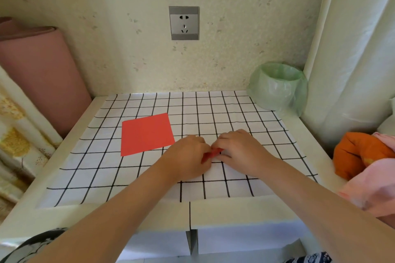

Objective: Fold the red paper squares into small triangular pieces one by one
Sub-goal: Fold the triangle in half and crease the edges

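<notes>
Folded red piece (212, 154) mostly hidden betw. both hands, shape hard to tell. Left hand (188, 153) & right hand (239, 148) meet on the grid cloth (149, 177), fingers curled, pinching that piece. Flat red paper square (146, 134) lies just left of left hand, apart from it.

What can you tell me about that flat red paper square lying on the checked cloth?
The red paper square looks like a thin, plain sheet. It lies flat and unfolded on the black-and-white checked cloth, slightly turned against the grid lines, left of centre. Nothing rests on it. The left hand, pinching a small folded red piece with the right hand, is close by its near right corner.
</notes>
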